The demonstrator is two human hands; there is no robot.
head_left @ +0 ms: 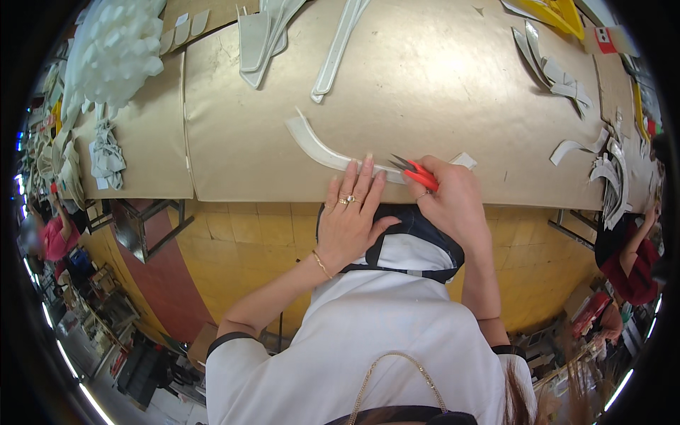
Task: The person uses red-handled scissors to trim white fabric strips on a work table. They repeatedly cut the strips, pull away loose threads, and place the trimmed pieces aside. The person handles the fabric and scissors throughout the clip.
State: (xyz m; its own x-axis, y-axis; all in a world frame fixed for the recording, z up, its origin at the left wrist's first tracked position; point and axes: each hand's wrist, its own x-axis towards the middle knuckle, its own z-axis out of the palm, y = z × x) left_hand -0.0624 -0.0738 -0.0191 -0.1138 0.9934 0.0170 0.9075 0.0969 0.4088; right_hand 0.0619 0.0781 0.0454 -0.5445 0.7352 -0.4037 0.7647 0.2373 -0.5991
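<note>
The left hand [347, 216] lies spread and palm down, its fingertips on a curved pale strip [315, 147]; it grips nothing. The right hand [453, 198] is closed around red-handled snips [423, 176], whose dark blades point toward the left hand's fingers, near the strip; I cannot tell whether they touch it. The strip lies near the front edge of the tan worktop [439, 92], bending up to a narrow tip at its left end; its other end is partly hidden by the right hand. Farther back lie 1 overlapping group of pale panels [255, 46] and, just right of it, some long straight pieces [340, 53]. Toward the right are 2 clusters of curved strips, a far cluster [545, 67] and a near cluster [615, 180]. A lumpy white heap [117, 57] stands at the far left, with a greyish bundle [108, 156] nearer the front. Below the worktop is a yellow tiled floor [262, 230].
</note>
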